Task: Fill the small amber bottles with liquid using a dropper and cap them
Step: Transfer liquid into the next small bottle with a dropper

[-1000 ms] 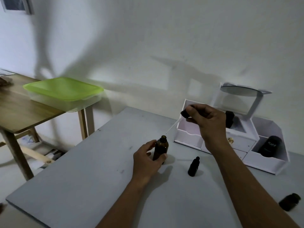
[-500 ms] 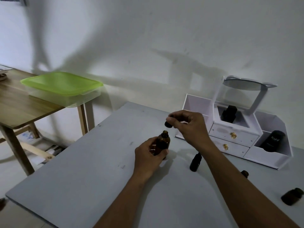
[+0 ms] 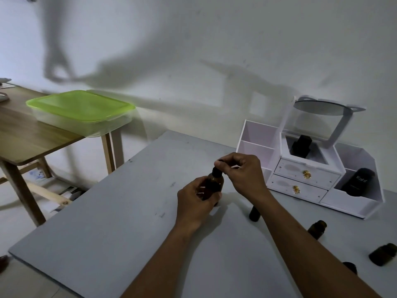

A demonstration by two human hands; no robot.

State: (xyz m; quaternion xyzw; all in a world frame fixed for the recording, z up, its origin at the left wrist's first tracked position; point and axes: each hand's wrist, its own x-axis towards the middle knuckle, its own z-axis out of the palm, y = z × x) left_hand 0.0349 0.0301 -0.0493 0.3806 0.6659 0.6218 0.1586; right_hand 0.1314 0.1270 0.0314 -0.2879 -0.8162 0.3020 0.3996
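I have the amber bottle (image 3: 213, 183) standing upright near the middle of the grey desk (image 3: 107, 233), right under both arms. The left grip (image 3: 197, 201) is wrapped around its body from the 8 o'clock side, fingers curled round the glass. I read that as a brace, so the bottle cannot tip or spin while the top is worked. The right grip (image 3: 242, 173) comes in from 2 o'clock and pinches the dark dropper cap (image 3: 217, 172) between thumb and fingertips, sitting at the bottle's neck. I judge this to be the seating or screwing of the cap. I cannot see the glass stem, so it is presumably down inside.

The bottle is dark brown with a rounded shoulder and a narrow neck. In this dim light the glass reads nearly black, so I cannot tell the liquid level.

Several more small bottles (image 3: 316, 229) wait at 4 o'clock from it, one partly hidden behind my right forearm and one lying on its side, all within easy reach of the right arm. The white organiser (image 3: 257, 134) sits at 2 o'clock, with a black bottle (image 3: 357, 181) leaning in its right bay. Off at 10 o'clock, a green-lidded box (image 3: 79, 108) rests on a wooden table (image 3: 21, 134), well apart from the work.
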